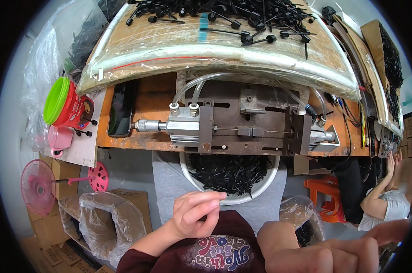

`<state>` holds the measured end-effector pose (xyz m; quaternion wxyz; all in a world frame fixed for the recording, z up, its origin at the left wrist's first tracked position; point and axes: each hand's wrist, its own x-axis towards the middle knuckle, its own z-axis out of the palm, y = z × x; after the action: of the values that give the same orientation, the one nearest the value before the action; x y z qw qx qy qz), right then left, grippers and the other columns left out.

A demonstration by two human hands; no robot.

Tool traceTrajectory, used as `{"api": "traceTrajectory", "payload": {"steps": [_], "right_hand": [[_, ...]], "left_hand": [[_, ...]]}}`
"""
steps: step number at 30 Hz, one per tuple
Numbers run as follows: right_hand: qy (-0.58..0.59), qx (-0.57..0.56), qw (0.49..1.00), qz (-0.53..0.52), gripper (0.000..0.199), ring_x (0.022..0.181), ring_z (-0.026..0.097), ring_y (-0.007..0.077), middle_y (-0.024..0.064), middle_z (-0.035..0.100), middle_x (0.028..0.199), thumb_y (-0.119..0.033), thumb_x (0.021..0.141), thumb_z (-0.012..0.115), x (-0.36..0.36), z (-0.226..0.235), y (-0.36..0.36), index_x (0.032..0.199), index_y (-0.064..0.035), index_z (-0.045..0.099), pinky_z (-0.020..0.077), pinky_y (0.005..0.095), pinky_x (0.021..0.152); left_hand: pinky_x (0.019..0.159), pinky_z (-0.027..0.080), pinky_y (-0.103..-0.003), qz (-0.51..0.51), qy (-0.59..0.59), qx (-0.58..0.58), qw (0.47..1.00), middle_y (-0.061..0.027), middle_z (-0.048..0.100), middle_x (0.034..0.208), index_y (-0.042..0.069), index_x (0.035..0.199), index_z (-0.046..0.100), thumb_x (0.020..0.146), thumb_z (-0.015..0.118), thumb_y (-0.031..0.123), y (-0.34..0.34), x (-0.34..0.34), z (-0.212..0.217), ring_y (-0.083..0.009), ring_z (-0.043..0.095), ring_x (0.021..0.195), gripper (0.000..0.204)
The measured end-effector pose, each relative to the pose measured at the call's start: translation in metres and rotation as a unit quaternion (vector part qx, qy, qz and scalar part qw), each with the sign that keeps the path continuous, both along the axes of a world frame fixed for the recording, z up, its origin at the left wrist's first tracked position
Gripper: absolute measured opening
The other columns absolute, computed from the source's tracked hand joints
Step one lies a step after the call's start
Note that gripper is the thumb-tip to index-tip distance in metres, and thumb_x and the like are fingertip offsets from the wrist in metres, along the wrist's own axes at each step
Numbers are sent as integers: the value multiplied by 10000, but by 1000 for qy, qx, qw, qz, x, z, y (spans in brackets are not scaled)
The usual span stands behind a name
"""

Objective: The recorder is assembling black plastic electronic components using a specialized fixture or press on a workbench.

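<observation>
My left hand (194, 213) is held in front of my chest, just below the rim of a white round basket (256, 195). Its index finger and thumb tip are drawn together, the other fingers are curled, and no object shows in them. Thin black plastic parts (228, 173) with stems fill the basket. At the lower right, very close and blurred, is my right hand (338, 255). Its knuckles are bent and whatever the fingers hold is hidden. Beyond the basket, a metal clamping fixture (247, 132) with air cylinders (184, 127) is mounted on the wooden bench; neither hand touches it.
A plastic-wrapped cardboard surface (169, 43) piled with black stemmed parts (256, 13) rises behind the fixture. Left are a red bucket (74, 107), pink cup (60, 139), pink fan (38, 186) and plastic-lined box (110, 218). Right are an orange stool (326, 193) and another person (383, 204).
</observation>
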<state>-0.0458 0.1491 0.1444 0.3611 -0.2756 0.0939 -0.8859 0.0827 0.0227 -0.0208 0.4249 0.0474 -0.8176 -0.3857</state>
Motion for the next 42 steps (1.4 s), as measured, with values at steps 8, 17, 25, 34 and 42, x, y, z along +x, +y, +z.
{"api": "traceTrajectory", "payload": {"steps": [8, 17, 25, 34, 42], "right_hand": [[48, -41, 997, -37, 483, 668, 588, 174, 62, 620, 844, -116, 997, 484, 1, -11, -4, 1458, -69, 350, 434, 292, 676], [79, -62, 993, -54, 524, 698, 572, 169, 62, 595, 904, -121, 977, 526, 0, -20, -6, 1461, -56, 337, 415, 294, 673], [95, -77, 989, -86, 564, 725, 557, 164, 62, 573, 958, -124, 959, 564, -2, -23, -8, 1463, -44, 325, 397, 295, 670], [352, 152, 838, -388, 112, 596, 398, 97, 30, 455, 731, -51, 937, 510, -95, -56, -35, 1033, -20, 559, 326, 268, 528], [735, 279, 315, -532, 263, 979, 616, 225, 40, 654, 1028, 43, 760, 632, -239, -37, -110, 999, -67, 650, 486, 333, 775]], "left_hand": [[530, 535, -288, 24, 20, 16, 999, -169, 670, 995, 40, 1161, 507, 714, 645, -111, 2, -4, -5, -226, 675, 655, 491], [500, 509, -275, 16, 34, 19, 999, -167, 676, 1004, 37, 1131, 548, 702, 659, -92, 1, -8, -5, -206, 652, 605, 461], [488, 497, -281, -42, -3, -14, 999, -219, 625, 1062, 62, 1306, 384, 746, 615, -141, -2, -7, 3, -182, 600, 545, 639], [489, 486, -261, 35, 52, 4, 998, -113, 683, 950, 42, 1059, 616, 698, 675, -69, -6, -9, 3, -180, 630, 592, 382], [426, 356, -276, 6, -68, -72, 995, -9, 474, 516, 80, 691, 630, 666, 859, 97, -6, 2, 11, -177, 487, 439, 231]]}}
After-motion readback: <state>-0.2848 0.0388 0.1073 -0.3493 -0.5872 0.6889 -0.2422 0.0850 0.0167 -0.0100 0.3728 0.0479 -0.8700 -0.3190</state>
